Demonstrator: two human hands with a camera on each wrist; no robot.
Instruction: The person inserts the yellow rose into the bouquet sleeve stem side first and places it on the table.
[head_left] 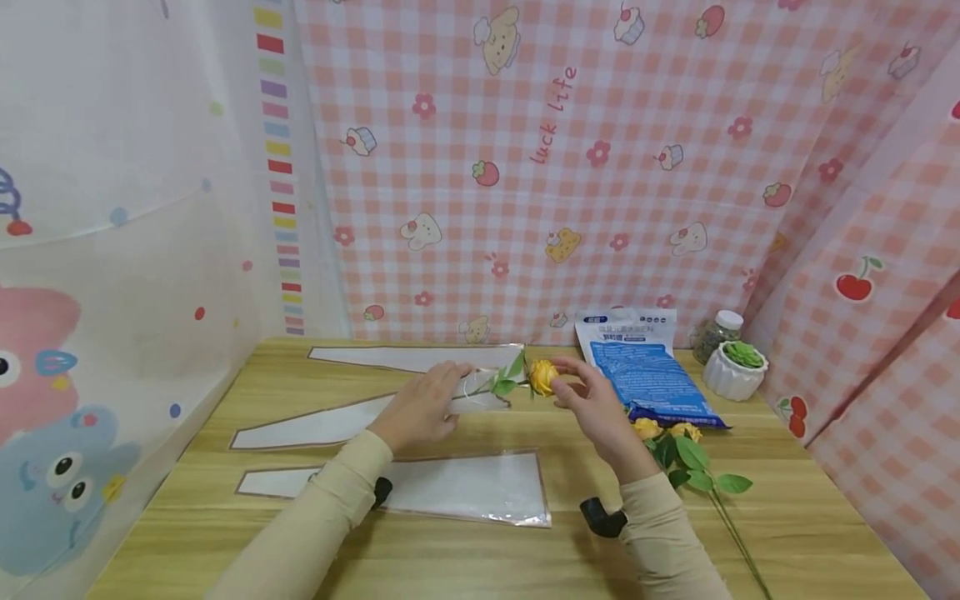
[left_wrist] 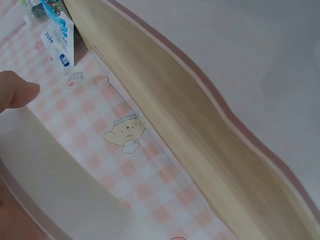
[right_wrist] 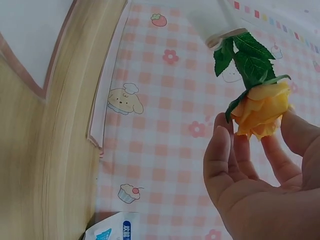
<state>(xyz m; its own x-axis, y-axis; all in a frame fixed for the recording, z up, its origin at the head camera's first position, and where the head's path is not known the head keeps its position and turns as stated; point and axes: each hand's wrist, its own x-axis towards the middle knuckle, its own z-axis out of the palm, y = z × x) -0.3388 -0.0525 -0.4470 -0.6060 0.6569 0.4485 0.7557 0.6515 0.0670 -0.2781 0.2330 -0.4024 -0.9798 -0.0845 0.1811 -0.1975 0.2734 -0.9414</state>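
Note:
A yellow artificial rose (head_left: 542, 379) with green leaves pokes out of the open end of a tapered, translucent flower sleeve (head_left: 480, 402). My left hand (head_left: 423, 406) grips that sleeve above the table. In the left wrist view a fingertip (left_wrist: 22, 91) lies by the white sleeve (left_wrist: 55, 170); most of the hand is out of that picture. My right hand (right_wrist: 265, 195) has its fingers and thumb curled about the rose bloom (right_wrist: 262, 111), fingertips at the petals. Below the bloom, leaves (right_wrist: 252, 57) sit at the sleeve's mouth (right_wrist: 225, 37), and the lower stem is hidden inside.
Flat white sleeves with brownish borders lie at the back (head_left: 405, 358), middle (head_left: 322, 421) and front (head_left: 472, 487). To the right are more yellow roses (head_left: 686, 432) with a long stem, a blue-and-white packet (head_left: 652, 379), a potted succulent (head_left: 735, 375) and a lidded jar (head_left: 708, 337).

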